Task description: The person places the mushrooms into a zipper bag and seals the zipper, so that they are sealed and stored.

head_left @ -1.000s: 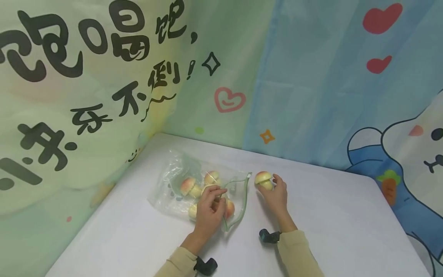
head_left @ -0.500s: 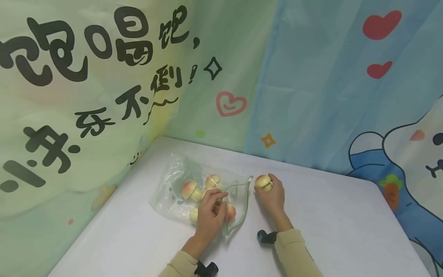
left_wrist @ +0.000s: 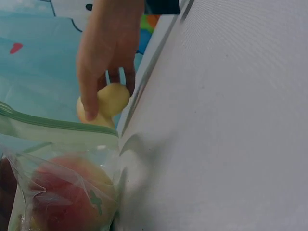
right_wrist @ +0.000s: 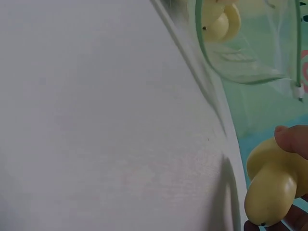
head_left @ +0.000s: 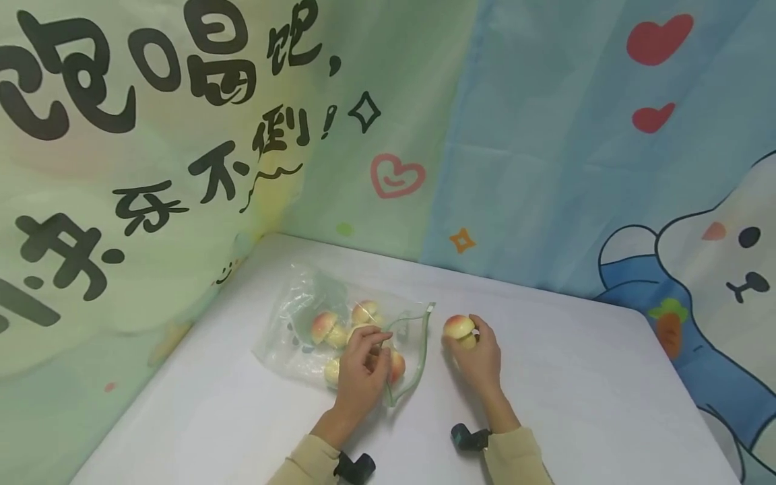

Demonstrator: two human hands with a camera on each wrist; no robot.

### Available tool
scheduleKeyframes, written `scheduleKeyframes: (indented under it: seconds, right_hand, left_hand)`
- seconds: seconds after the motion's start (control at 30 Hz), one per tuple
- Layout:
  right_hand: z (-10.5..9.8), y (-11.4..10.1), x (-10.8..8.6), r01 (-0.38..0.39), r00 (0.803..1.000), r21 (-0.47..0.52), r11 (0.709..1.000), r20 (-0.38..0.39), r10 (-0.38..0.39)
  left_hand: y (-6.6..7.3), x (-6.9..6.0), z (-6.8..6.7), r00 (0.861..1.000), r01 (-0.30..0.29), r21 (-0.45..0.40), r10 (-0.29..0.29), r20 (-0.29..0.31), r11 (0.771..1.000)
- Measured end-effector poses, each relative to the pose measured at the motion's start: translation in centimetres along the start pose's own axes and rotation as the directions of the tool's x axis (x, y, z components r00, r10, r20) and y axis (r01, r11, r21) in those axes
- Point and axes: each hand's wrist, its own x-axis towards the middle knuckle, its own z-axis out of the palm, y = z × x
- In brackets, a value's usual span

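Note:
In the head view my right hand [head_left: 480, 357] grips a toy mushroom [head_left: 459, 326] with a yellow stem and a red-tinged cap. It is held just right of a clear zip bag [head_left: 421, 357] with a green rim. My left hand [head_left: 362, 370] lies over the bag's mouth and pinches its upper lip, so the mouth gapes toward the right. Several similar mushrooms [head_left: 325, 327] lie inside, some partly covered by that hand. The right wrist view has the held mushroom [right_wrist: 270, 192] with its stem toward the camera. Only a dark sliver of the left hand enters the left wrist view.
A white table [head_left: 582, 391] carries the bag. Printed cloth backdrops [head_left: 545, 168] stand along its back and left edges. Small black cameras [head_left: 354, 468] sit on both wrists.
The right hand has shifted a little toward the person with its mushroom, and the mushroom's tilt has changed slightly. The left hand and bag keep their place; the head view itself sways a bit.

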Motion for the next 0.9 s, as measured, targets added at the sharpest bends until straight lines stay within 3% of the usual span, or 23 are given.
scheduleKeyframes:
  seconds: [0.3, 0.5, 0.73, 0.9]
  right_hand:
    - [-1.2, -1.3, -3.5, -0.01, 1.0, 0.101, 0.995, 0.015, 0.008]
    - [-0.3, -1.9, -5.7, 0.013, 0.999, 0.184, 0.983, 0.038, -0.021]
    - [1.2, -1.9, -7.3, 0.074, 0.997, 0.204, 0.976, 0.014, -0.079]
    - [1.9, -2.1, -8.1, 0.189, 0.981, 0.199, 0.961, 0.0, -0.193]
  left_hand:
    - [0.0, 0.5, 0.0, 0.999, -0.036, 0.023, 0.036, 0.006, 0.999]
    - [-0.1, 0.3, 0.0, 1.0, -0.004, -0.009, 0.004, 0.007, 1.0]
    - [-0.1, -0.2, -0.1, 1.0, 0.006, 0.004, -0.006, -0.005, 1.0]
    - [-0.2, -0.3, -0.1, 1.0, -0.001, 0.019, 0.001, 0.0, 1.0]
